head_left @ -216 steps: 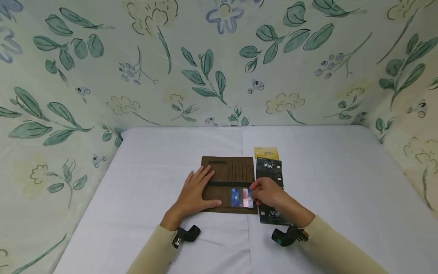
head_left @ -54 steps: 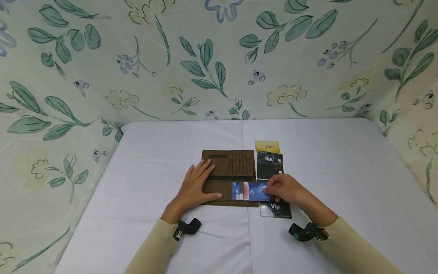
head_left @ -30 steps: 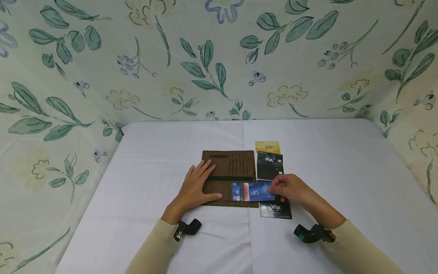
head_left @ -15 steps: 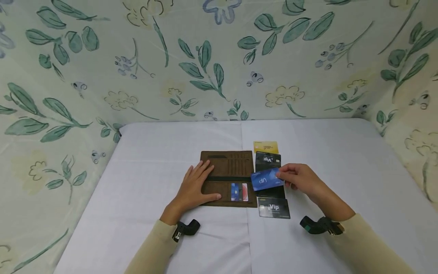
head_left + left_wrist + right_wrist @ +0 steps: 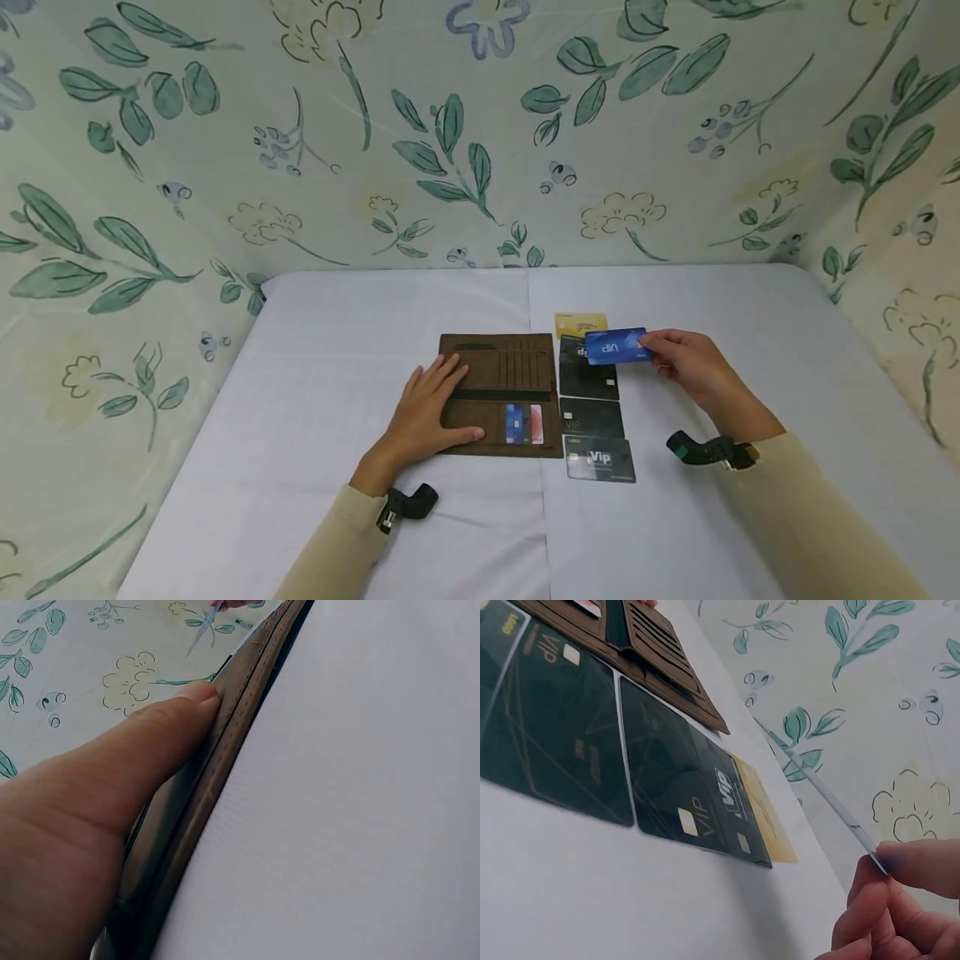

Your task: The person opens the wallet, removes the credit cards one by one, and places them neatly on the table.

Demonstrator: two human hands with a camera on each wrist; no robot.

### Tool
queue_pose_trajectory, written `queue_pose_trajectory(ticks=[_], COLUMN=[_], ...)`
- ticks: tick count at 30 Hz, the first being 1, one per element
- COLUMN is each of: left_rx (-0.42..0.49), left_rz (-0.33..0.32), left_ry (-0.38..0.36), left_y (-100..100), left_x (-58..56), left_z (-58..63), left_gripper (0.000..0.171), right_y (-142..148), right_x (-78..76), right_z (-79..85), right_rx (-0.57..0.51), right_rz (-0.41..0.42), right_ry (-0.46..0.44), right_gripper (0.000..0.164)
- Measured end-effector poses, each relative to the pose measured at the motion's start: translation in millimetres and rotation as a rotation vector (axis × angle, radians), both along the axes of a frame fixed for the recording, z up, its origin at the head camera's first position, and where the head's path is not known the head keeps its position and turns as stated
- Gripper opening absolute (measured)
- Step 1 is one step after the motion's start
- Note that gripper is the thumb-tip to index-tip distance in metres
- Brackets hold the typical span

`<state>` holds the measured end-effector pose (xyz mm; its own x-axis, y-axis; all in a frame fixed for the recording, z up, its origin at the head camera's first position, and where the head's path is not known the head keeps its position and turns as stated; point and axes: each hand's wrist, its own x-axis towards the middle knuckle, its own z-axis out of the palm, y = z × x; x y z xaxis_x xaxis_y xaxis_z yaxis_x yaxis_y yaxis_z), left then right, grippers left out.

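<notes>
My right hand (image 5: 690, 367) pinches a blue VIP card (image 5: 617, 347) by its right end, held up over the column of cards. In the right wrist view that card (image 5: 832, 802) shows edge-on between thumb and fingers, raised off the table. My left hand (image 5: 423, 408) rests spread on the left side of an unfolded brown wallet (image 5: 495, 433), its thumb (image 5: 169, 727) along the lower panel. Several cards (image 5: 523, 424) sit in slots at the wallet's lower right; the upper panel's slots (image 5: 525, 368) look bare.
Right of the wallet runs a column of cards: a yellow card (image 5: 567, 323) at the back, overlapping black VIP cards (image 5: 588, 381), another black card (image 5: 603, 419), and a dark Vip card (image 5: 600, 460) in front. They lie on a white-covered table (image 5: 360, 333) before a floral cloth backdrop (image 5: 465, 225).
My right hand has drawn the blue card rightward out of the wallet's lower slots, then lifted it back over the black cards. My left hand has stayed on the wallet.
</notes>
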<state>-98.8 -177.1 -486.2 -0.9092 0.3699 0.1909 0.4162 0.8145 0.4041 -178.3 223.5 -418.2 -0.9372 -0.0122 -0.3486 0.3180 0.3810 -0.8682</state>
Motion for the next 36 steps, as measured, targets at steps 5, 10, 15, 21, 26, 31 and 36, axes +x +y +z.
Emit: queue_pose_trajectory(ticks=[5, 10, 15, 21, 26, 31, 36], left_rx=[-0.002, 0.002, 0.000, -0.001, -0.003, -0.001, 0.009], left_rz=[0.002, 0.002, 0.001, 0.005, 0.007, 0.006, 0.004], left_ry=[0.000, 0.002, 0.004, -0.008, -0.007, -0.009, -0.011], left_y=[0.4, 0.6, 0.6, 0.7, 0.9, 0.9, 1.1], left_x=[0.9, 1.9, 1.9, 2.0, 1.8, 1.6, 1.1], left_z=[-1.4, -1.7, -2.6, -1.6, 0.0, 1.5, 2.4], left_gripper=[0.101, 0.101, 0.101, 0.101, 0.101, 0.100, 0.099], right_y=[9.4, 17.2, 23.8, 27.1, 25.6, 27.4, 28.4], right_x=[-17.4, -30.5, -39.5, -45.7, -49.2, -51.5, -53.8], right_z=[-6.8, -11.3, -14.9, -16.9, -19.6, -22.9, -25.7], right_rx=[-0.007, -0.019, -0.022, 0.001, 0.049, 0.080, 0.107], right_rz=[-0.075, -0.145, -0.178, -0.214, -0.237, -0.237, -0.242], right_ry=[-0.014, -0.023, -0.036, -0.060, -0.066, -0.059, -0.058], right_gripper=[0.056, 0.056, 0.056, 0.054, 0.049, 0.049, 0.049])
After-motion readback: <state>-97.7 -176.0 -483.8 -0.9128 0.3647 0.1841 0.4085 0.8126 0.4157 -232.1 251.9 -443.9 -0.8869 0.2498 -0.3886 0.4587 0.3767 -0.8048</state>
